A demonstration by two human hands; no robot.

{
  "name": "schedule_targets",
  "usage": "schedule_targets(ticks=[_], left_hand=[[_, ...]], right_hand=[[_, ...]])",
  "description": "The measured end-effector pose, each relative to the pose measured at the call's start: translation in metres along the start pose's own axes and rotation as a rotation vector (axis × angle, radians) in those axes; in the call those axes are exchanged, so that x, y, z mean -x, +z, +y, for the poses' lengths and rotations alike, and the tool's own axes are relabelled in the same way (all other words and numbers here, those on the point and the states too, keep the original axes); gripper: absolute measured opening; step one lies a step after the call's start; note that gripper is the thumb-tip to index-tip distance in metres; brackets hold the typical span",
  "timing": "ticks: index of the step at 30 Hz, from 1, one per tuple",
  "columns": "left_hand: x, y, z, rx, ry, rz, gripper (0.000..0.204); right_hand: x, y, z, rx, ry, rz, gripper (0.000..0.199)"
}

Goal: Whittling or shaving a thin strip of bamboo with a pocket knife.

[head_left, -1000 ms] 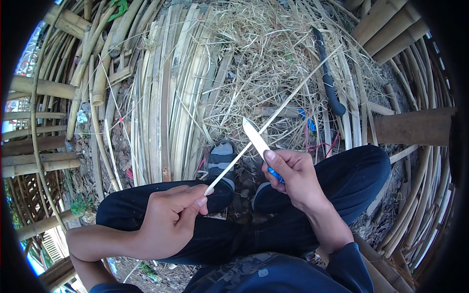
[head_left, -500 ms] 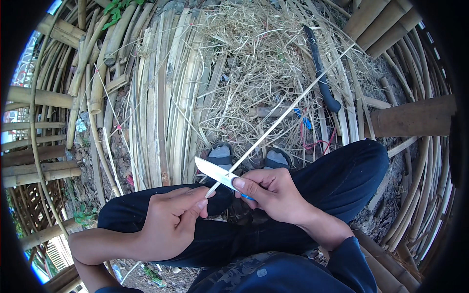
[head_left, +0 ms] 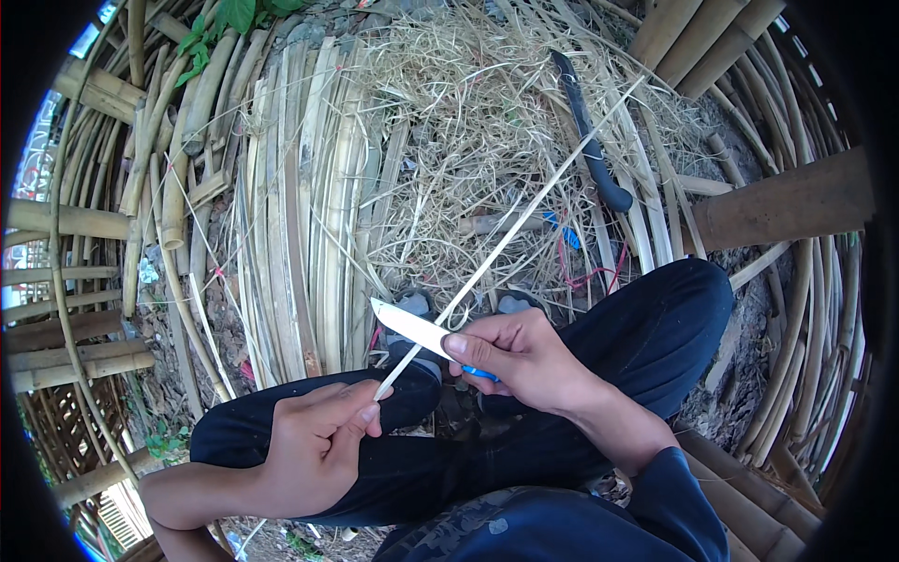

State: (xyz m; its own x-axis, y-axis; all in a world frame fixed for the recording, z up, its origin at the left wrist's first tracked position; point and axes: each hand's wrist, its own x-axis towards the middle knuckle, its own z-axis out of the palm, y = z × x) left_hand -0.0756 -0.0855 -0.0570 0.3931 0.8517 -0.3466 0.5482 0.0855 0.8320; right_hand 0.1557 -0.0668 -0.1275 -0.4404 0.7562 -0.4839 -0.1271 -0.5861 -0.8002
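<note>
My left hand (head_left: 314,454) pinches the near end of a long, thin bamboo strip (head_left: 524,217) between thumb and fingers. The strip slants away to the far right. My right hand (head_left: 529,363) grips a knife (head_left: 405,324) with a pale blade and a bit of blue showing at the handle. Its thumb presses against the base of the blade, which lies across the strip with its tip toward the left. A small curled shaving (head_left: 456,317) stands beside the strip just past the blade. Both hands are over my crossed legs.
Curly bamboo shavings (head_left: 459,122) cover the ground ahead. Split bamboo slats (head_left: 314,215) lie at the left. A dark, long-handled tool (head_left: 582,131) rests at the far right, near a blue scrap (head_left: 562,229) and red string (head_left: 592,279). Bamboo poles (head_left: 787,201) stand around.
My left hand has drawn slightly nearer and left with the strip end, widening the gap to my right hand. A curled shaving shows more clearly by the blade. The view has shifted a little.
</note>
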Motion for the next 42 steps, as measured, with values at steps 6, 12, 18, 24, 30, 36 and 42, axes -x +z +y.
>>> schedule_targets(ticks=[6,12,18,24,30,36,42], left_hand=[[0.003,-0.003,0.003,0.008,-0.028,-0.008,0.022],[0.010,-0.002,-0.001,0.015,0.019,0.033,0.020],[0.015,-0.010,0.002,0.009,-0.070,-0.064,0.020],[0.027,-0.012,-0.001,0.101,-0.110,-0.005,0.020],[0.012,-0.019,0.006,0.536,-0.376,-0.168,0.023],[0.000,-0.020,0.010,0.624,-0.494,-0.261,0.023],[0.006,-0.019,0.010,0.613,-0.538,-0.291,0.023]], right_hand=[[-0.001,-0.019,0.001,-0.019,-0.030,0.114,0.032],[-0.005,-0.034,-0.006,-0.076,-0.023,0.205,0.034],[-0.006,-0.053,-0.008,-0.088,-0.012,0.243,0.032],[-0.010,-0.079,-0.010,-0.200,-0.016,0.341,0.032],[-0.002,0.004,-0.003,-0.096,-0.052,-0.013,0.033],[0.006,0.022,-0.009,0.013,-0.099,-0.119,0.033],[-0.002,-0.016,0.000,-0.127,-0.086,0.119,0.032]])
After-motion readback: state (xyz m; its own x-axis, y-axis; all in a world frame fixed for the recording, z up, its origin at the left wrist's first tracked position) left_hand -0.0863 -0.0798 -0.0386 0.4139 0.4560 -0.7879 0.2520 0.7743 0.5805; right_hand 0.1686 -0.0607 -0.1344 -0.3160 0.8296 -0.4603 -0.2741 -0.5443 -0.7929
